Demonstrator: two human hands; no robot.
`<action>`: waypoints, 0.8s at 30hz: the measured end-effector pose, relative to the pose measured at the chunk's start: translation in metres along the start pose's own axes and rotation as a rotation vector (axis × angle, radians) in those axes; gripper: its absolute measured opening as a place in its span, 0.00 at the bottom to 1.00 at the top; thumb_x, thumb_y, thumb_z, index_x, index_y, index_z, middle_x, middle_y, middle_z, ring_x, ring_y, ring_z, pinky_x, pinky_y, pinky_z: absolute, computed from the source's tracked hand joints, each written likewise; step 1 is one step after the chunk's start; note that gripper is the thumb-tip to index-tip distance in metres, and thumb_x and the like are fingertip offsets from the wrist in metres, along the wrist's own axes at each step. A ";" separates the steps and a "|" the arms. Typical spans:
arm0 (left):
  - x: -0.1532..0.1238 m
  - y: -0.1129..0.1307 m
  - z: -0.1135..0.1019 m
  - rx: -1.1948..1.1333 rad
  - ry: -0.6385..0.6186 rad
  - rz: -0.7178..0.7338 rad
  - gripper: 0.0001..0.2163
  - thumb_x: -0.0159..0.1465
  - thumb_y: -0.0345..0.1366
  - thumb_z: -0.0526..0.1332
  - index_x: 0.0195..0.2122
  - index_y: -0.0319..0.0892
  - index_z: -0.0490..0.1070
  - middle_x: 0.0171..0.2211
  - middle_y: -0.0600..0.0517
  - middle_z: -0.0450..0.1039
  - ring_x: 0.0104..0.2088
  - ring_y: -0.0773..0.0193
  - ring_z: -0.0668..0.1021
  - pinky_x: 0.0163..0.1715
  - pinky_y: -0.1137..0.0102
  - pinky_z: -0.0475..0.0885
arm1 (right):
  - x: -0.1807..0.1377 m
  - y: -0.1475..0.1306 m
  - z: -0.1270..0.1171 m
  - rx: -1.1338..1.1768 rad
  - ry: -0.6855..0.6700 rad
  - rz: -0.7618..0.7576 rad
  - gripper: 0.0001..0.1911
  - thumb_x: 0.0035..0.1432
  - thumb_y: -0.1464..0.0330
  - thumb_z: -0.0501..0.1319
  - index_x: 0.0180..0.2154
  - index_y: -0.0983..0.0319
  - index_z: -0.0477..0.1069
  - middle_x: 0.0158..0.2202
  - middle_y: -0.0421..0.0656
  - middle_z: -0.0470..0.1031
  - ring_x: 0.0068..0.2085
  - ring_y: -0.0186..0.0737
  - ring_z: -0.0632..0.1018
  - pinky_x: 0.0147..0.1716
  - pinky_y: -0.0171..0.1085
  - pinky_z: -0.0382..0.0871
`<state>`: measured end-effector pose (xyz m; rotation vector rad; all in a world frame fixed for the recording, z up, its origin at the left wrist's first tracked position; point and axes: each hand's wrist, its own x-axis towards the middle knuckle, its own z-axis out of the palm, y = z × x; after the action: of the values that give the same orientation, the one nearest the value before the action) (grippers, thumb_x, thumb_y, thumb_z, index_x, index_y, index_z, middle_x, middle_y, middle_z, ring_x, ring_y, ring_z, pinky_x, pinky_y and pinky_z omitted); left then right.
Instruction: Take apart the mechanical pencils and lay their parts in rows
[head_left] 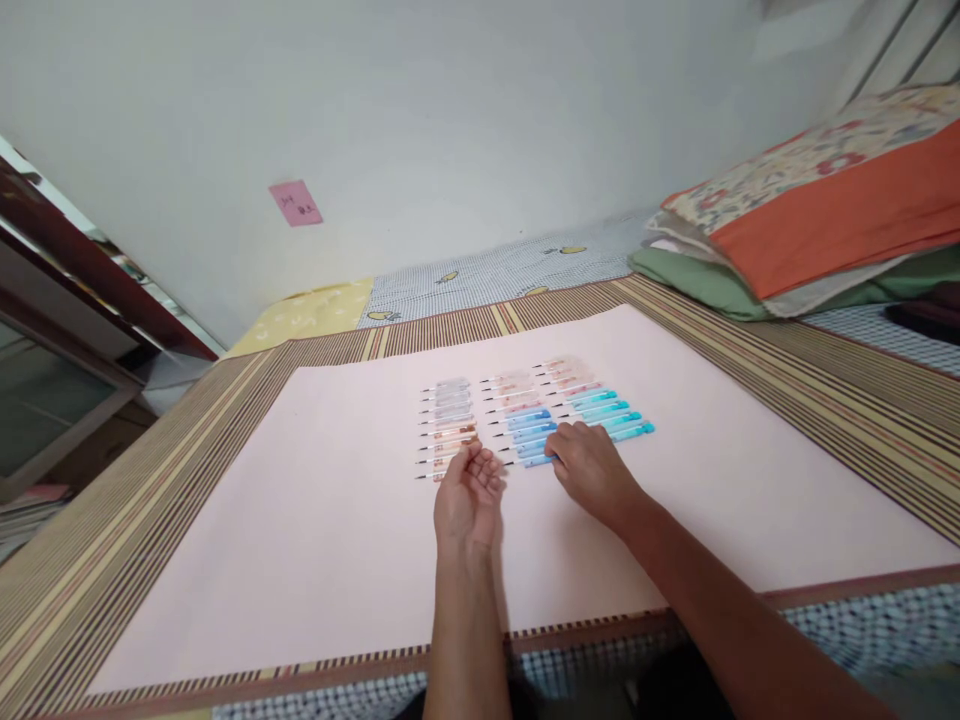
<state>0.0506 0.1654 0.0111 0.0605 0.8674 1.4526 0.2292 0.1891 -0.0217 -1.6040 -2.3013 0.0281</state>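
Observation:
Slim pens with dark pointed tips lie in three columns, tips to the left. The left column holds clear-grey pens (453, 398) above brown-orange pens (442, 448). Pale pink pens (514, 385) lie above blue pens (532, 430) in the middle column, and pink pens (571, 376) above turquoise pens (611, 411) at right. My left hand (469, 490) is turned palm up, fingers curled, its thumb and forefinger closed at the end of a brown-orange pen. With bent fingers, my right hand (589, 468) pinches the end of the lowest blue pen; its fingertips are partly hidden.
The pens lie on a large pale pink sheet (337, 560) over a striped mat (187, 470). Folded bedding (832, 220) is stacked at the right. A pink note (295, 203) is stuck to the wall, and shelves (60, 300) stand at the left.

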 end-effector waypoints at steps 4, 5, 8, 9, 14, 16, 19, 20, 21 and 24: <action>0.000 0.000 -0.001 0.000 -0.003 -0.002 0.05 0.62 0.31 0.63 0.30 0.35 0.73 0.24 0.50 0.72 0.22 0.70 0.73 0.21 0.77 0.65 | 0.000 -0.001 -0.001 -0.002 -0.001 -0.006 0.11 0.56 0.80 0.56 0.33 0.61 0.73 0.36 0.45 0.75 0.39 0.44 0.70 0.39 0.42 0.50; 0.000 0.000 -0.001 0.001 -0.004 -0.002 0.04 0.61 0.31 0.63 0.30 0.36 0.74 0.24 0.50 0.72 0.22 0.70 0.73 0.21 0.77 0.65 | 0.000 -0.001 -0.001 -0.002 -0.001 -0.008 0.10 0.56 0.80 0.56 0.32 0.61 0.72 0.36 0.46 0.75 0.39 0.44 0.70 0.38 0.42 0.50; 0.000 0.000 -0.001 0.004 -0.001 -0.002 0.03 0.60 0.30 0.64 0.30 0.36 0.74 0.25 0.50 0.72 0.22 0.71 0.73 0.21 0.77 0.65 | 0.000 -0.002 -0.002 -0.001 -0.005 -0.005 0.10 0.56 0.80 0.56 0.33 0.61 0.72 0.36 0.46 0.75 0.40 0.45 0.70 0.39 0.42 0.51; 0.000 0.000 -0.002 0.003 -0.003 -0.001 0.03 0.60 0.30 0.64 0.30 0.36 0.74 0.25 0.50 0.72 0.22 0.71 0.73 0.21 0.77 0.64 | 0.000 -0.002 -0.002 -0.001 -0.007 -0.002 0.10 0.56 0.80 0.56 0.33 0.62 0.72 0.36 0.46 0.75 0.40 0.45 0.70 0.39 0.42 0.51; 0.001 0.000 -0.002 0.027 -0.019 0.004 0.04 0.58 0.31 0.66 0.30 0.36 0.73 0.25 0.51 0.72 0.22 0.71 0.73 0.21 0.77 0.65 | -0.001 -0.002 -0.001 -0.021 -0.015 0.003 0.11 0.56 0.81 0.55 0.33 0.62 0.72 0.36 0.46 0.75 0.40 0.45 0.70 0.39 0.42 0.51; 0.001 0.000 -0.002 0.021 -0.008 0.002 0.03 0.59 0.31 0.65 0.31 0.36 0.73 0.25 0.51 0.72 0.22 0.70 0.73 0.21 0.77 0.65 | -0.001 -0.002 -0.001 -0.026 -0.015 0.004 0.12 0.56 0.81 0.55 0.33 0.61 0.72 0.36 0.46 0.75 0.40 0.45 0.70 0.39 0.42 0.51; 0.001 0.000 -0.002 0.004 -0.005 -0.002 0.03 0.60 0.30 0.64 0.30 0.36 0.73 0.24 0.51 0.72 0.22 0.71 0.73 0.21 0.77 0.65 | -0.001 -0.002 -0.002 -0.025 -0.023 0.005 0.11 0.57 0.81 0.55 0.33 0.61 0.72 0.36 0.46 0.75 0.40 0.45 0.71 0.39 0.42 0.52; 0.002 0.000 -0.003 0.002 -0.005 -0.003 0.04 0.60 0.31 0.64 0.30 0.36 0.73 0.24 0.51 0.72 0.22 0.71 0.73 0.21 0.77 0.64 | -0.001 -0.002 -0.002 -0.019 -0.024 0.005 0.11 0.57 0.80 0.55 0.33 0.61 0.72 0.36 0.46 0.75 0.40 0.46 0.71 0.39 0.42 0.52; 0.002 0.000 -0.004 0.001 -0.005 0.000 0.04 0.60 0.31 0.64 0.30 0.36 0.73 0.24 0.51 0.72 0.22 0.71 0.73 0.21 0.77 0.64 | -0.001 -0.001 -0.002 -0.007 -0.018 0.004 0.10 0.58 0.79 0.56 0.33 0.61 0.72 0.37 0.46 0.75 0.41 0.46 0.72 0.39 0.42 0.53; 0.004 0.000 -0.006 0.001 -0.011 0.017 0.04 0.59 0.31 0.66 0.31 0.36 0.74 0.25 0.51 0.72 0.23 0.70 0.73 0.21 0.77 0.65 | -0.002 0.003 0.000 0.115 0.070 -0.002 0.08 0.58 0.76 0.58 0.39 0.62 0.73 0.40 0.47 0.76 0.43 0.47 0.74 0.42 0.42 0.59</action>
<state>0.0467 0.1666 0.0049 0.0772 0.8605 1.4661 0.2331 0.1882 -0.0226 -1.5209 -2.2066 0.1005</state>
